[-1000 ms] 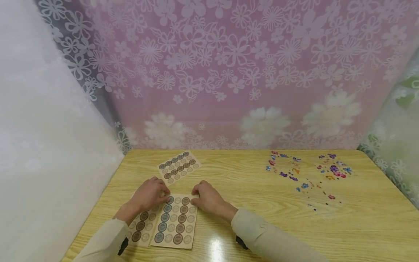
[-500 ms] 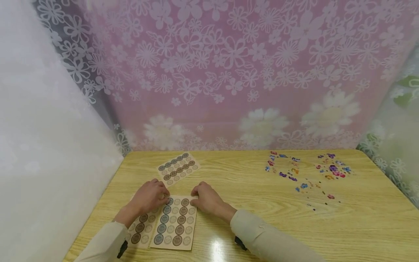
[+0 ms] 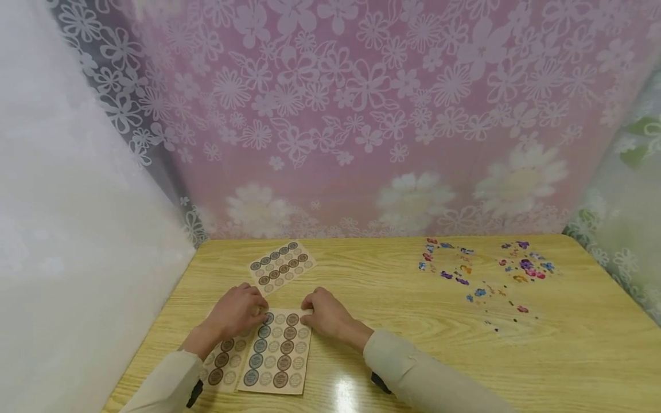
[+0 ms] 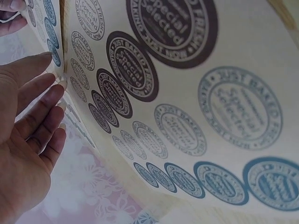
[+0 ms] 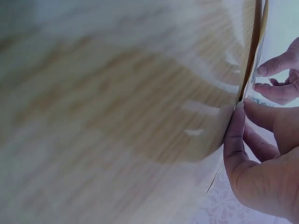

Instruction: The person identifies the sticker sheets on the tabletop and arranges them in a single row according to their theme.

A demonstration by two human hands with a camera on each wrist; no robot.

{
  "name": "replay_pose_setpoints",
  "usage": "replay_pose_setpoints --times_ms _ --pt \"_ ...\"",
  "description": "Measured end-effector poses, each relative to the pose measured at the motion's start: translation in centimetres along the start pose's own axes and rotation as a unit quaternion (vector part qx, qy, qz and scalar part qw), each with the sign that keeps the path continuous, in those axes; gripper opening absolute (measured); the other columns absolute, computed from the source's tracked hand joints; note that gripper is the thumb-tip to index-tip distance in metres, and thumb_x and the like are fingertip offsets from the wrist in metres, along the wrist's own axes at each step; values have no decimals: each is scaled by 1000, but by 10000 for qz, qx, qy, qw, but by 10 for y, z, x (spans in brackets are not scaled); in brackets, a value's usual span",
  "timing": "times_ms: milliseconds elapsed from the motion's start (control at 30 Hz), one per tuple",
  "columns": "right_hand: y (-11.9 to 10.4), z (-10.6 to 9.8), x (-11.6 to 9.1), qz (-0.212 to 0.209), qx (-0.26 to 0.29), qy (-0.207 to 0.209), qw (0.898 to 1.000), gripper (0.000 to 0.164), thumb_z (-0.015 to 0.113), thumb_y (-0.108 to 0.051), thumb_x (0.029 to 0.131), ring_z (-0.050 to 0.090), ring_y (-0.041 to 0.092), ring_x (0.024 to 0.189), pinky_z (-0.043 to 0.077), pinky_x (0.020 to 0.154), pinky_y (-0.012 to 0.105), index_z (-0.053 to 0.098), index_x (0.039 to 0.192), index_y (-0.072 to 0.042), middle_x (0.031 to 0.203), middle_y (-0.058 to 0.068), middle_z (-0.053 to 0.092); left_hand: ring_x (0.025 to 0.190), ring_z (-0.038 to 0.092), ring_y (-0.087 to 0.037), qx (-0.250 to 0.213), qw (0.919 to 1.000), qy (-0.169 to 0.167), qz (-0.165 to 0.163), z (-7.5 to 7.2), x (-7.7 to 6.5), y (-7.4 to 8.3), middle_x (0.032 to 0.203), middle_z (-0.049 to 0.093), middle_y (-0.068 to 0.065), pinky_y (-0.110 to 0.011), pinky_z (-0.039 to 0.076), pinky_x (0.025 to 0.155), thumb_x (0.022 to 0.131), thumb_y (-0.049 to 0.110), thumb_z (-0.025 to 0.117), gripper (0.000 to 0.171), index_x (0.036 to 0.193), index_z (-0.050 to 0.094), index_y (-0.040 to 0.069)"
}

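"Lying at the far left, beside the person's left sleeve [image 3: 167, 373]: what is it?"

"The left sheet [image 3: 224, 364] of labels. Next comes the left hand [image 3: 237, 310], its thumb at the top left corner of the middle sheet [image 3: 275, 353]; whether its fingers pinch the paper, the views cannot tell. The rear sheet [image 3: 283, 268] lies slantwise beyond."

"And the right hand [image 3: 327, 312]?"

"Apart from its partner, pinching the middle sheet's top right edge between finger and thumb. Well off to the right, flower pieces [image 3: 526, 265] lie scattered on the table [image 3: 403, 304]."

"What could go wrong?"

"The left sleeve could drag the left sheet askew. Uneven pulling between the hands could crease the middle sheet."

"Any writing?"

"The left sheet's round stickers [image 4: 133, 66] read 'JUST BAKED FRESH' around 'Special Selected'; a tiny line above that is illegible. The middle and rear sheets carry similar rounds, too small in the head view to read."
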State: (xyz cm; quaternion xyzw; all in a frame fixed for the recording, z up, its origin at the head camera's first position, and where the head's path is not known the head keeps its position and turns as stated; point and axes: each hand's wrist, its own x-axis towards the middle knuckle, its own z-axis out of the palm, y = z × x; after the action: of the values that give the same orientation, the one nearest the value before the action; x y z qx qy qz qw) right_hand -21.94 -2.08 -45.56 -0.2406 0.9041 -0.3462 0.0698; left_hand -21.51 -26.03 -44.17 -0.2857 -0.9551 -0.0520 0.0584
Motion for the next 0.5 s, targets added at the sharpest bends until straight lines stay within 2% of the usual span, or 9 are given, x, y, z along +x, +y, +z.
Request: replay_pose_setpoints --times_ms 200,367,500 --pt "-1 -2 0 -45 -11 -138 9999 19 73 -13 84 51 15 84 47 79 31 69 98 -1 92 2 52 86 55 -20 49 9999 -48 -157 0 0 4 88 64 3 -43 45 79 80 28 75 17 90 75 15" --pt "-1 -8 2 -27 129 -371 9992 22 66 -15 89 51 15 86 46 79 32 64 106 -1 95 3 53 85 55 -21 162 9994 21 -294 -2 0 5 92 63 1 -41 47 75 84 27 72 17 94 74 14" --pt "1 -19 5 121 382 -508 9979 26 60 -18 94 52 15 86 46 78 34 61 114 -1 99 4 56 90 58 -23 -57 9986 88 -510 -3 0 -1 99 63 -2 -42 49 76 87 25 70 21 102 72 11"
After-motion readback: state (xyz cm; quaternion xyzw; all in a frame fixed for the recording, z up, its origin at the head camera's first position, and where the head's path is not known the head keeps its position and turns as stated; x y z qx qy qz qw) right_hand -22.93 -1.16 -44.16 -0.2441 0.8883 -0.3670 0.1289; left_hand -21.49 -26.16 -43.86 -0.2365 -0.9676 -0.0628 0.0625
